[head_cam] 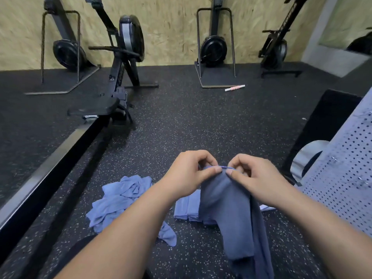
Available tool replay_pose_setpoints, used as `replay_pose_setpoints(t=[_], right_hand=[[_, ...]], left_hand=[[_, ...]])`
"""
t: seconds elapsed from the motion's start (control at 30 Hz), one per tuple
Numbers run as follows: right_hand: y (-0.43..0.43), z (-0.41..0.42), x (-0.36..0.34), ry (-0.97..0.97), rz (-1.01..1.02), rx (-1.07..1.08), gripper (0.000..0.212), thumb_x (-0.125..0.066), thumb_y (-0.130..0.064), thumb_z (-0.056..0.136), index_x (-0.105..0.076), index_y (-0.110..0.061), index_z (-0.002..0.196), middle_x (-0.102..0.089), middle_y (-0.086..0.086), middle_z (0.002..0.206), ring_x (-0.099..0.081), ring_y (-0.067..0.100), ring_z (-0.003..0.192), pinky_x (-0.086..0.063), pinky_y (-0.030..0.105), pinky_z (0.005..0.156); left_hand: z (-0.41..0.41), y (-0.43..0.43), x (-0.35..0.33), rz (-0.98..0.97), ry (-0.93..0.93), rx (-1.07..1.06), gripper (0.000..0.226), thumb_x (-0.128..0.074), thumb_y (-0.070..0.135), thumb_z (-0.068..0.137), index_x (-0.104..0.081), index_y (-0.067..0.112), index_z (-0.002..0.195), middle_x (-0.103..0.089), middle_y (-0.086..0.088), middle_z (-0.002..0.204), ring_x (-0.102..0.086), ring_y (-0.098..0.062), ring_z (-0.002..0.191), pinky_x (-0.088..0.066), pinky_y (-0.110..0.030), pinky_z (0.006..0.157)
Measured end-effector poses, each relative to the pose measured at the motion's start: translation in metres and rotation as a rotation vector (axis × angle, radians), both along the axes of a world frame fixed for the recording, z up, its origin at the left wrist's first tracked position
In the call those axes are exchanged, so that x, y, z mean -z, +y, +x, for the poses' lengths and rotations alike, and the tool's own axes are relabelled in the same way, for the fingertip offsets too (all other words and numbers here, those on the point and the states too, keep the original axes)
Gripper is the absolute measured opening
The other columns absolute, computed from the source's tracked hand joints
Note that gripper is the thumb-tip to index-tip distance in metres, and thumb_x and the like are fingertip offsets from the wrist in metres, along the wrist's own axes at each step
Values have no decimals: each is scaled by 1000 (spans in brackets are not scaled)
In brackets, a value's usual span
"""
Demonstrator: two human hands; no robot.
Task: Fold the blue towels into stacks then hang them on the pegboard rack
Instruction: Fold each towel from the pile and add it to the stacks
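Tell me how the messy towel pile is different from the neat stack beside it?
The pile is crumpled and sprawls wide; the stack is folded flat with straight edges. The pile lies further left; the stack sits right of it, partly hidden behind the towel being held. Both are light blue and lie on the floor.

Even, rather dim indoor light falls from above, leaving soft shadows on the floor [181, 117]. Wide-angle bending curves the edges, and the far wall [171, 27] looks smeared.
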State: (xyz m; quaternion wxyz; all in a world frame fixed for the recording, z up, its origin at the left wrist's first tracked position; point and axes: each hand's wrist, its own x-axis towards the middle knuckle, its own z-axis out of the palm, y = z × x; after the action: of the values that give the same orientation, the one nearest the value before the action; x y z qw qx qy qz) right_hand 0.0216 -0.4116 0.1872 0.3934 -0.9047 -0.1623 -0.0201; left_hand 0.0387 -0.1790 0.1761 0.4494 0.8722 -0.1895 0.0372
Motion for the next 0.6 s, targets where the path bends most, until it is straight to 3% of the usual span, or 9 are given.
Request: replay_pose_setpoints(t=[0.07, 0.2, 0.27, 0.43, 0.6], right_hand=[[-5, 4, 4, -2, -32, 23, 11, -72, -33, 96, -67, -29, 88, -64, -9, 68, -52, 4, 58, -42, 23, 59], [-7, 16, 12, -35, -187, 99, 13, -64, -37, 98, -62, -31, 87, -64, -11, 67, -58, 7, 61, -50, 34, 64], [-6, 23, 18, -65, -288, 156, 11, -61, -38, 95, -60, -32, 85, -64, -11, 66, -59, 9, 63, -52, 39, 64], [-3, 38, 20, -133, -407, 273, 6, -59, -35, 86, -60, -30, 84, -63, -6, 66, -60, 24, 68, -52, 38, 62], [-7, 52, 17, -109, -422, 341, 11, -57, -36, 83, -65, -29, 82, -66, -6, 68, -62, 24, 70, -55, 37, 63]], left_hand=[[9, 0, 3, -11, 41, 7, 13, -85, 36, 90, -75, 29, 87, -73, 6, 79, -63, -5, 68, -52, -21, 61], [27, -1, 5, 3, 41, 31, 13, -83, 39, 91, -75, 31, 86, -73, 9, 79, -65, -9, 72, -55, -30, 69], [33, -3, 5, -57, 72, 55, 13, -84, 36, 91, -75, 27, 86, -70, 11, 75, -59, -5, 68, -50, -27, 67], [43, 0, 4, -249, 147, 83, 12, -85, 24, 91, -77, 20, 84, -65, 12, 71, -52, -8, 67, -43, -24, 66], [51, 19, -3, -357, 137, 20, 10, -81, 24, 94, -79, 19, 85, -72, 4, 78, -58, -10, 72, -46, -27, 70]])
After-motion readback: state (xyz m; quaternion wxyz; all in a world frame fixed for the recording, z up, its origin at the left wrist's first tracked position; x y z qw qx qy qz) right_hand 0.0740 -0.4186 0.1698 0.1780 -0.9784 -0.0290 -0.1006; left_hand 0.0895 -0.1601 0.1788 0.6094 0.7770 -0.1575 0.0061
